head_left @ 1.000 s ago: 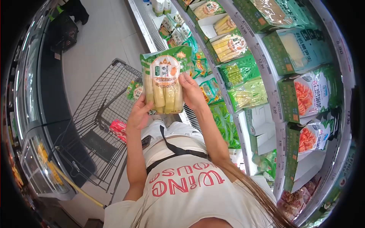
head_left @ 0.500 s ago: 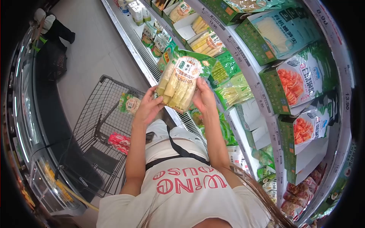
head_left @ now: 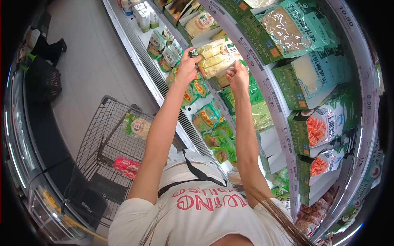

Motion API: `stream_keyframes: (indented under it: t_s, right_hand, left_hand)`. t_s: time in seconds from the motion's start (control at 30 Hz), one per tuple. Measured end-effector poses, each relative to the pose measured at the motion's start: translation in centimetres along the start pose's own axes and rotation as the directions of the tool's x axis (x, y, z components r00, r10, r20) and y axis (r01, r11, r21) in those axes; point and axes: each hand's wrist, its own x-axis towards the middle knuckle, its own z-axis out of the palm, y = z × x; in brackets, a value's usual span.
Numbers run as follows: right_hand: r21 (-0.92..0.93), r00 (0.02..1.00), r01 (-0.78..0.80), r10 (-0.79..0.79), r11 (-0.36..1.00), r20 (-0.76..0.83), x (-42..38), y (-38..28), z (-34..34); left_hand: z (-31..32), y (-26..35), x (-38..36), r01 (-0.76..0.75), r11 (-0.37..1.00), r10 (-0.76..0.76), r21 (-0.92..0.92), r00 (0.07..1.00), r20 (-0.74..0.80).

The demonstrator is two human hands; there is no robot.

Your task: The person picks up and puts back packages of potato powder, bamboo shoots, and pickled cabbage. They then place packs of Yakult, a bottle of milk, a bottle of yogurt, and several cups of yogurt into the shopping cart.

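Note:
Both hands are stretched out to the refrigerated shelf with a clear plastic package of pale bamboo shoots. My left hand grips its left end, the thumb lying on the top face. At the lower right edge, my right hand pinches the wrapper with thumb and fingers. The package lies sideways, level with a shelf box whose front part is hidden beneath it. Just behind is another similar bamboo shoot package in its box. Green bagged vegetables lie close to my right wrist.
A wire shopping cart stands at my left, holding a red package and a green-and-clear package. Price rails edge the shelves. At right are boxed kimchi-like packs. A black basket is near a person's dark-clothed leg.
My hands have carried the bamboo shoot package away from my body to the shelf and turned it from upright to sideways. My arms are now extended.

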Motion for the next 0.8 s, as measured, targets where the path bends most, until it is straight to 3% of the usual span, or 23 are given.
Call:
stream_keyframes:
  t_s: [0.07,0.2,0.3,0.33,0.43,0.57,0.67,0.77,0.8]
  right_hand:
    - [0.019,0.989,-0.003,0.006,1.0,-0.145,3.4,-0.4,1.4]
    - [0.017,0.988,-0.063,0.064,0.998,-0.141,8.3,-1.1,2.6]
    - [-0.079,0.999,0.019,-0.017,0.997,0.03,9.8,-0.5,4.1]
    - [-0.148,0.999,0.02,-0.013,0.989,0.05,11.2,0.6,4.0]
    - [-0.126,1.0,0.009,-0.011,0.992,-0.018,12.0,1.3,4.2]
    - [-0.158,0.978,0.109,-0.077,0.981,0.195,10.5,1.1,3.2]
    - [-0.173,0.975,0.089,-0.05,0.981,0.217,11.0,1.5,1.9]
    - [-0.167,0.969,0.238,-0.246,0.957,-0.028,10.3,2.1,3.5]
    - [-0.294,0.934,0.322,-0.354,0.9,-0.059,10.3,2.1,3.9]
  left_hand:
    - [0.9,-0.5,3.5,-0.049,0.998,0.048,0.039,0.999,0.006]
    - [2.0,-1.6,7.6,-0.149,0.967,0.147,0.205,0.989,0.024]
    - [2.2,-2.8,7.7,-0.15,0.891,0.128,0.429,0.989,0.079]
    - [2.2,-3.3,8.0,-0.074,0.887,0.048,0.456,0.996,0.069]
    - [2.7,-3.7,8.7,-0.133,0.908,0.041,0.398,0.972,0.231]
    - [4.7,-1.9,7.4,0.117,0.917,-0.108,0.381,0.993,-0.045]
    - [3.3,-6.8,11.8,-0.014,0.844,0.026,0.536,1.0,-0.015]
    - [3.2,-7.0,11.9,-0.072,0.831,0.075,0.552,0.997,0.017]
    - [3.7,-5.9,11.0,-0.108,0.832,0.074,0.544,0.994,0.083]
